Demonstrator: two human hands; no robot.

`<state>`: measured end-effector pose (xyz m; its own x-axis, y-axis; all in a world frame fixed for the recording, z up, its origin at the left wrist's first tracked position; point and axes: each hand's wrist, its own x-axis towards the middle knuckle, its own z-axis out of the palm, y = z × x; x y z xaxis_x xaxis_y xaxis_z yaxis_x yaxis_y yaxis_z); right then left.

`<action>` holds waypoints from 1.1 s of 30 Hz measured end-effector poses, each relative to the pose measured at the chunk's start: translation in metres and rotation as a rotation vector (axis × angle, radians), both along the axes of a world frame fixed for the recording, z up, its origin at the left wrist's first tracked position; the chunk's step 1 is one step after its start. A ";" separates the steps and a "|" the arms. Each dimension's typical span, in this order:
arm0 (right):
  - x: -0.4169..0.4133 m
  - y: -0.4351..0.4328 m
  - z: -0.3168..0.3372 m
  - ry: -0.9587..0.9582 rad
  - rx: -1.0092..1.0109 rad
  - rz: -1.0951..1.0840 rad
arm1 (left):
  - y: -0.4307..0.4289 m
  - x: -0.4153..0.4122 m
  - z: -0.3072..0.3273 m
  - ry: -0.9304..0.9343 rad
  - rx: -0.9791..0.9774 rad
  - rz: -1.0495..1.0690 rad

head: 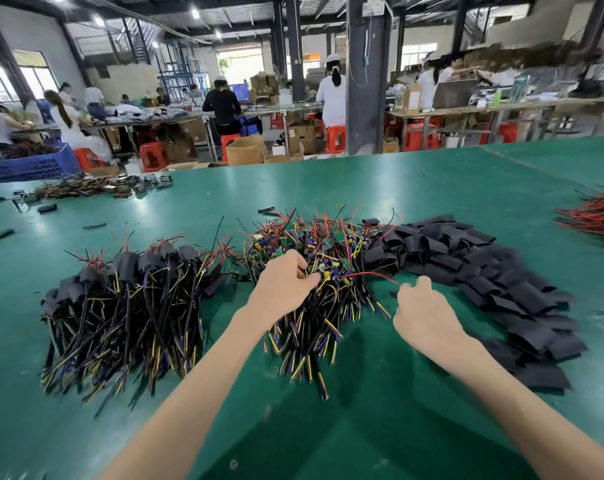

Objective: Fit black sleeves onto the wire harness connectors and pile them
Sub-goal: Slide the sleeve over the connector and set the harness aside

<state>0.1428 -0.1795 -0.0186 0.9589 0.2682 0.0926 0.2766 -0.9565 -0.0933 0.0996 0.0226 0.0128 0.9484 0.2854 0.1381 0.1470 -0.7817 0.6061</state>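
On the green table (432,181), the unsleeved harness pile (314,271) lies between the sleeved pile (127,299) at left and the black sleeves (484,271) at right. Its boards point away and its wire tails point toward the person. The left hand (283,282) fingers pinch into its tangle; the right hand (422,313) fingers pinch a red wire (373,274) end.

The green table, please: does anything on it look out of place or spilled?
Yes: a few stray black sleeves lie scattered at the far left of the table, apart from the main sleeve pile on the right. Nothing looks damaged.
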 end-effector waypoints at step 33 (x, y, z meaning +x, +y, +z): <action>0.014 0.004 -0.002 -0.046 0.775 0.169 | 0.037 -0.032 -0.011 -0.493 -0.249 0.002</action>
